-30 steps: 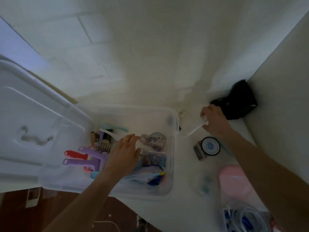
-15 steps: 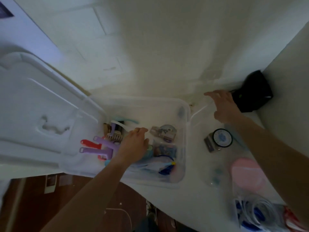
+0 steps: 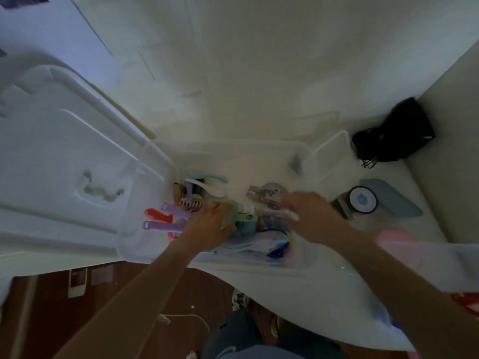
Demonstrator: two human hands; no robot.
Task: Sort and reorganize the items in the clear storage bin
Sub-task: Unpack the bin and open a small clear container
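Observation:
The clear storage bin (image 3: 308,161) sits on the white counter with a jumble of small items inside. My left hand (image 3: 207,224) is down in the bin and grips a pale green item (image 3: 228,216) beside the purple handles (image 3: 171,216) and a red handle (image 3: 155,215). My right hand (image 3: 308,216) reaches into the bin's right half, over a blue packet; it is blurred, with a thin white stick-like piece (image 3: 290,215) at its fingers. A clear packaged item (image 3: 267,194) lies just beyond that hand.
The bin's white lid (image 3: 64,164) leans open on the left. On the counter to the right lie a round black-rimmed tin (image 3: 363,199), a grey-blue flat case (image 3: 391,198), a clear lid (image 3: 334,151), a black bag (image 3: 396,133) in the corner and a pink object (image 3: 396,237).
My right hand left the counter near the black bag and came down into the bin's right half. My left hand stayed in the bin and closed on the pale green item.

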